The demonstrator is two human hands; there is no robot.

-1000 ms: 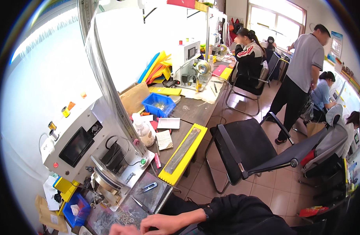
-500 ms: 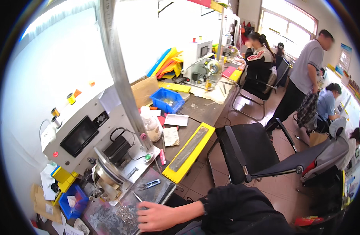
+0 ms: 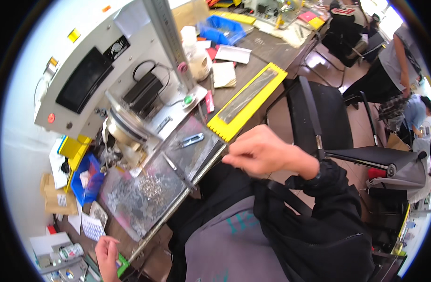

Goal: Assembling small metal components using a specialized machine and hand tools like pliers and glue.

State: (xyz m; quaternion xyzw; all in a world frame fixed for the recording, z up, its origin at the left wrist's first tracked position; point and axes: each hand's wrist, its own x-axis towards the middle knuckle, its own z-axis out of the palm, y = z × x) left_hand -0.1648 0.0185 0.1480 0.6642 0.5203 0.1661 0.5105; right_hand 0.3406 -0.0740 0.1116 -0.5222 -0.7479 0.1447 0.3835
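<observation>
The right hand (image 3: 267, 152) hangs over the near edge of the desk (image 3: 267, 49), fingers drawn together as if pinching something thin and pale; what it is cannot be told. It is just beside the near end of the long yellow plastic tray with a grey strip inside (image 3: 246, 101), close to the tray's toothed edge but apparently not touching it.

The left hand (image 3: 107, 256) is low at the desk's left corner, fingers curled onto a small bright green object (image 3: 122, 264); whether it grips it I cannot tell.

As a judgement, the work looks midway: a heap of small shiny metal parts (image 3: 150, 185) lies unsorted on the clear patterned mat (image 3: 131, 202), left of the yellow tray, with slim tweezers (image 3: 178, 171) and small blue-handled cutters (image 3: 191, 139) lying untouched on it.

Beyond the mat, further left from the tray, stands a white bench machine with a dark screen and red button (image 3: 84, 80), and below it a blue bin (image 3: 86, 181). Right of the tray is a black office chair (image 3: 319, 117); other people work further off.
</observation>
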